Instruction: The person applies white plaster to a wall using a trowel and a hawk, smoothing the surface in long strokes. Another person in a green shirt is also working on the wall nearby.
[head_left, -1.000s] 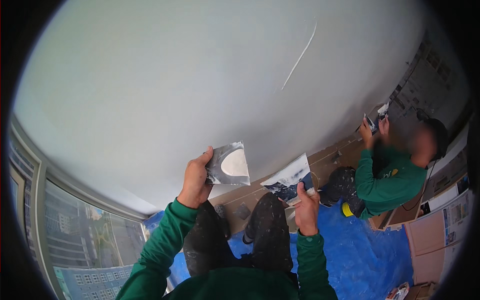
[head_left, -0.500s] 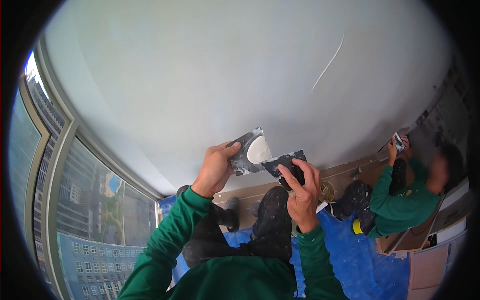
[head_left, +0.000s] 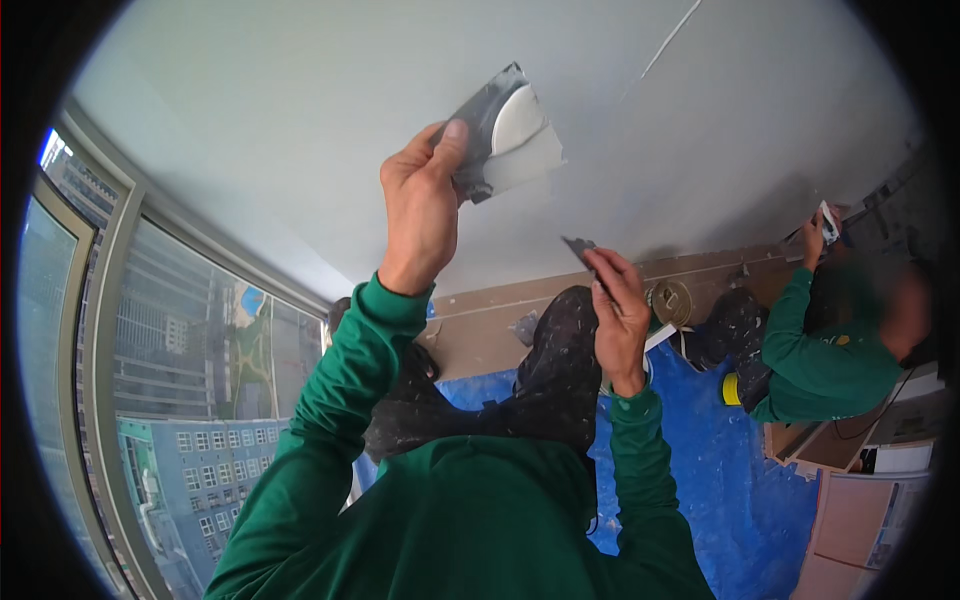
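Observation:
Raised in front of the wall, my left hand (head_left: 422, 210) grips a flat dark scraper plate (head_left: 482, 112), thumb on its face. White filler paste (head_left: 517, 120) lies in a rounded mound on that plate, with a smoothed layer below it. Lower and to the right, my right hand (head_left: 622, 315) pinches a second, smaller dark scraper (head_left: 577, 250), seen nearly edge-on. The two scrapers are apart. On the pale wall (head_left: 300, 120), a thin white line (head_left: 668, 42) runs slantwise at the upper right; whether the left plate touches the wall, I cannot tell.
Large windows (head_left: 190, 320) stand along the left. Blue sheeting (head_left: 740, 510) covers the floor below me. At the right a co-worker in a green sleeve (head_left: 830, 345) handles a pale tool by the wall. A round container (head_left: 670, 300) and a yellow roll (head_left: 730, 390) sit between us.
My left hand has lifted the loaded plate up the wall. My right hand's scraper has come away from it and turned edge-on. The view has shifted somewhat.

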